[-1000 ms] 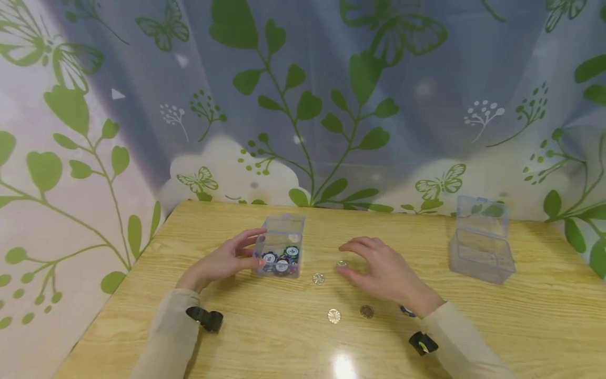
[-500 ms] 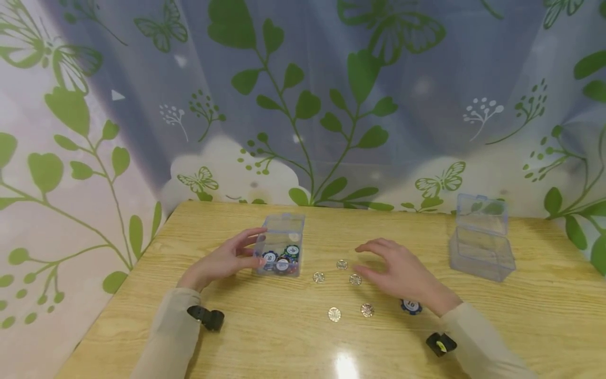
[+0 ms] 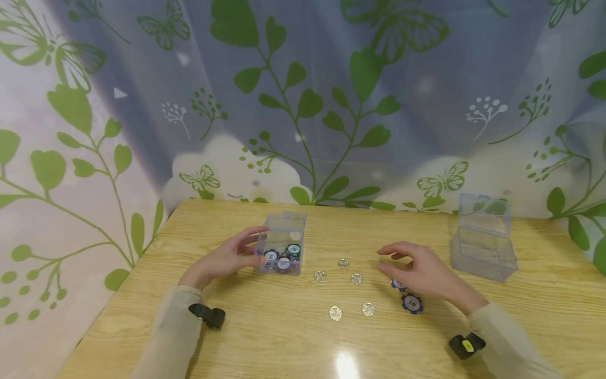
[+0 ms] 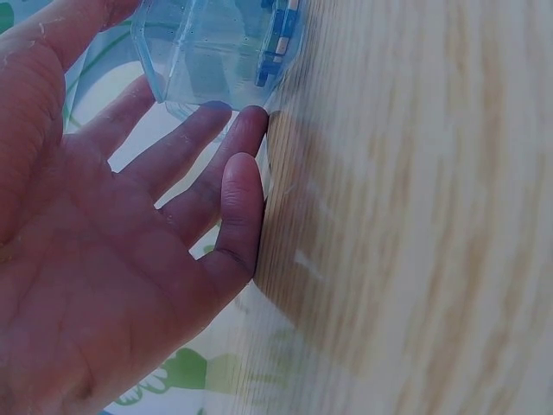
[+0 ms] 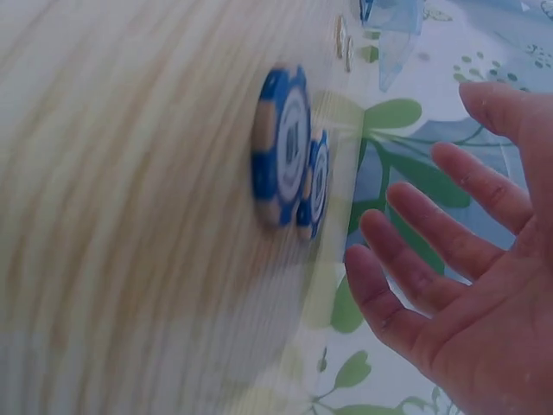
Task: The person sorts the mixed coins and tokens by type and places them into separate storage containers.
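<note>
My left hand [image 3: 239,255] rests with straight fingers against the left side of a small clear plastic box [image 3: 282,243] that holds several poker chips. In the left wrist view the fingertips [image 4: 246,130] touch the box [image 4: 216,43]. My right hand [image 3: 418,269] hovers, relaxed and empty, just above two blue poker chips [image 3: 399,285] [image 3: 412,303] on the wooden table [image 3: 265,337]. In the right wrist view its spread fingers [image 5: 432,216] stand off from the two chips [image 5: 283,147]. Several silver coins [image 3: 356,278] lie between the hands.
A second clear box [image 3: 482,252] with its lid up stands at the right rear of the table. A leaf-and-butterfly curtain [image 3: 307,105] hangs behind the table's far edge and along its left side.
My right hand has slid to the right, away from the coins, uncovering a coin and two blue chips. The left hand and its box have stayed in place.
</note>
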A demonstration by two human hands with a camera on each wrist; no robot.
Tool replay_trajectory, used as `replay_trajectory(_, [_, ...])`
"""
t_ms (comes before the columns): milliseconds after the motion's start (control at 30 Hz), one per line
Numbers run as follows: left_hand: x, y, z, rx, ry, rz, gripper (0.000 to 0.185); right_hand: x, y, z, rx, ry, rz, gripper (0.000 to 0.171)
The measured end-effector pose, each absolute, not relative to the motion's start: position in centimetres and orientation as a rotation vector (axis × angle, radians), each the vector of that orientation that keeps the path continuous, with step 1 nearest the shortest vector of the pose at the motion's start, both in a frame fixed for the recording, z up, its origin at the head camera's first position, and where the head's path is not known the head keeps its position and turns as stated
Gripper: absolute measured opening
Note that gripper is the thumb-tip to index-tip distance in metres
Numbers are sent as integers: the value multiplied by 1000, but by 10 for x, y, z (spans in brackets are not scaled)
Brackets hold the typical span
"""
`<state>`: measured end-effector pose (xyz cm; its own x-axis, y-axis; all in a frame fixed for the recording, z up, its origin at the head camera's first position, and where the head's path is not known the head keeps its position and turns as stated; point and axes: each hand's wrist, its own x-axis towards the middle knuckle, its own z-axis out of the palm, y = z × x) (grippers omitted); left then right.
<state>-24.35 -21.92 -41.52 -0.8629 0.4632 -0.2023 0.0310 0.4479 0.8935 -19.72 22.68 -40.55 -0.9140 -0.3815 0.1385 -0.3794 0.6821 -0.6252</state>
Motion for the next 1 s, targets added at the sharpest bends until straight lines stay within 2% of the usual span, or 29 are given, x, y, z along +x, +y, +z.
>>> replay_trajectory(233, [-243, -219, -415, 414, 2272, 1408, 80, -197, 240, -408, -659, 2864, -1011, 34])
replay_trajectory(1000, [-244, -220, -417, 419, 2279, 1398, 79, -201, 257, -413, -667, 2822, -786, 47])
